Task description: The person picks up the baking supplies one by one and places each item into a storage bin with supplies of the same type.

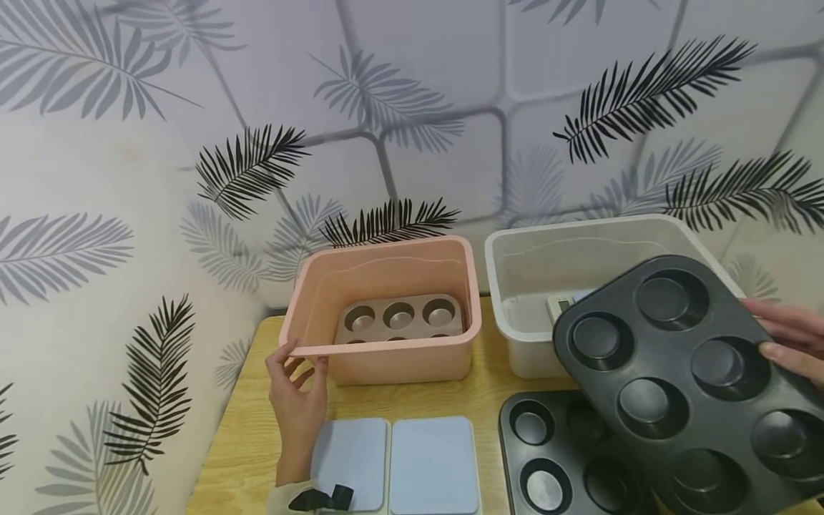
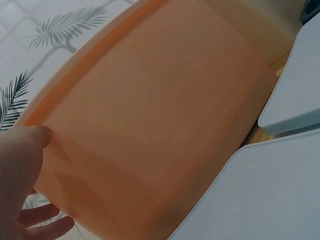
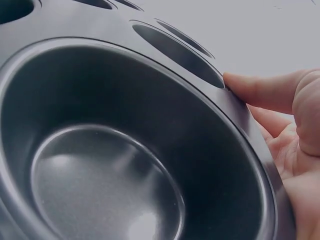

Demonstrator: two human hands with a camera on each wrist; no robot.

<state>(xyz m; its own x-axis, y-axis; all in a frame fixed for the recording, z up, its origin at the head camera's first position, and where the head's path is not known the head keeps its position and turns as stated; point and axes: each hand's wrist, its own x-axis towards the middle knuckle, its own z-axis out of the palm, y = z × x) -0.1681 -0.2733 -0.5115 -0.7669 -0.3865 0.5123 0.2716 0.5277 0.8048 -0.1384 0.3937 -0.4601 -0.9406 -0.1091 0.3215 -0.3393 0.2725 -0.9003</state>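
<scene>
— Starting nearest: what does the right hand have?

— The black muffin tray, pinched at its edge. Its fingers curl over the rim beside a cup, thumb on top, with the palm under the lip. The tray is lifted and tilted, cups facing the head camera, its long axis running from upper left down to lower right, away from the fingers toward the near edge of the frame.

— And below it?

— A second black muffin tray lies flat on the worktop, directly under the lifted one and partly covered by it.

— The left hand?

— It grips the near left corner of the pink tub, thumb on the rim, the other fingers against the wall, loosely curled. Just right of that hand lie two pale blue lids, side by side.

— So which way from the held tray?

— The pink tub sits well to the left of the right-hand fingers; the white tub is just behind the tray, far nearer. A golden muffin tray already lies inside the pink tub.

— Anything unclear?

— The held tray's lower right corner is cut off. Something small and pale sits in the white tub, mostly hidden behind the tray; I cannot tell what it is.
</scene>
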